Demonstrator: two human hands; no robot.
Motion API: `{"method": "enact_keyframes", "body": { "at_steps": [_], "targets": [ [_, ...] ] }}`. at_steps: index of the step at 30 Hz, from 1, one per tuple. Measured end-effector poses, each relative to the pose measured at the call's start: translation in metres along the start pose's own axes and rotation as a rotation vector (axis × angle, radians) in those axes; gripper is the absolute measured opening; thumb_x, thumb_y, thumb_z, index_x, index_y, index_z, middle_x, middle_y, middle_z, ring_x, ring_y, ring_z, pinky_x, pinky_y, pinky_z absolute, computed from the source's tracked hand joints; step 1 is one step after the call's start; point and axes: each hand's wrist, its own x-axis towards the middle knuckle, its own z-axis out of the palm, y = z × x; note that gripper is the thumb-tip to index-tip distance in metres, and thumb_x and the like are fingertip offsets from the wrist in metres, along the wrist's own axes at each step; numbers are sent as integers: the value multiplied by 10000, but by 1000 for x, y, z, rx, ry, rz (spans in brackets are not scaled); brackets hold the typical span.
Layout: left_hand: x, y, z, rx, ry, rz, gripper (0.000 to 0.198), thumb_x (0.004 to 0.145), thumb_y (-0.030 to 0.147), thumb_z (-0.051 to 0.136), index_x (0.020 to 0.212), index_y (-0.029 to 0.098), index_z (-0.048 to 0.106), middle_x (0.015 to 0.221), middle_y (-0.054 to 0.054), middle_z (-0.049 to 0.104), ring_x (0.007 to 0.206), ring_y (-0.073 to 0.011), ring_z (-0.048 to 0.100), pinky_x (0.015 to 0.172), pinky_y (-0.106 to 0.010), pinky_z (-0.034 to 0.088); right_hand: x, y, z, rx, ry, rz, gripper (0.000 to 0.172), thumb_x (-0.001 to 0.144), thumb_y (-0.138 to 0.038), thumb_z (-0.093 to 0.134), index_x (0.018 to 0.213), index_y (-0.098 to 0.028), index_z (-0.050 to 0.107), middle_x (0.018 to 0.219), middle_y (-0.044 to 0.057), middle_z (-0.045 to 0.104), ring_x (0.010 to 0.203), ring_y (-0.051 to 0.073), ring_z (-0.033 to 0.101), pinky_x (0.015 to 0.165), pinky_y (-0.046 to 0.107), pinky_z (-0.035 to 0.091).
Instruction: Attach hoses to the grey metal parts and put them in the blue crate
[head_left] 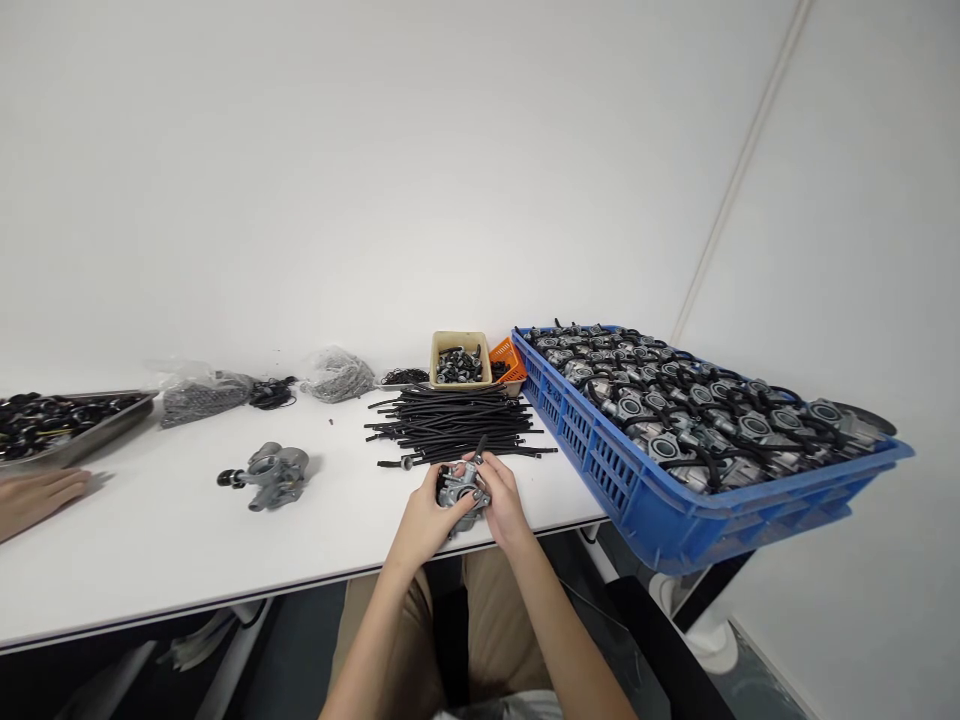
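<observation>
A silver metal carburetor is held between both hands close to the table's front edge. My left hand grips its left side, with the thumb across the front. The fingers of my right hand are closed around its right side, near a short black piece that sticks up from the top. Just beyond the hands lies a pile of black rubber hoses. Another metal carburetor with a black knob stands on the table to the left.
A blue crate full of carburetors is at the right. Behind the hoses are a beige bin and an orange basket. Plastic bags and a metal tray are further left. Another person's hand rests at the left edge.
</observation>
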Motion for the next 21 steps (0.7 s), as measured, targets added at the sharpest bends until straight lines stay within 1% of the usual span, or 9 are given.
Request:
{"method": "enact_keyframes", "body": {
  "at_steps": [5, 11, 21],
  "targets": [
    [0, -1, 0, 1, 4, 6, 452, 762, 412, 651, 1149, 200, 554, 1120, -80, 702, 1037, -273, 650, 883, -372, 486, 0, 1, -1, 0, -10, -4, 210, 775, -361, 657, 887, -185, 681, 755, 16, 704, 748, 165, 639, 730, 261, 484],
    [0, -1, 0, -2, 14, 6, 431, 750, 422, 659, 1106, 199, 561, 1115, -82, 703, 1042, -275, 646, 892, -376, 483, -1, 0, 1, 0, 0, 7, 205, 763, -370, 667, 865, -192, 678, 749, 12, 702, 739, 170, 636, 722, 266, 484],
    [1, 0, 0, -13, 12, 9, 453, 747, 418, 656, 1135, 202, 566, 1099, -78, 710, 1026, -276, 655, 882, -376, 495, -1, 0, 1, -2, 4, 4, 215, 755, -374, 670, 872, -193, 683, 744, 15, 704, 737, 174, 640, 722, 270, 485]
  ]
}}
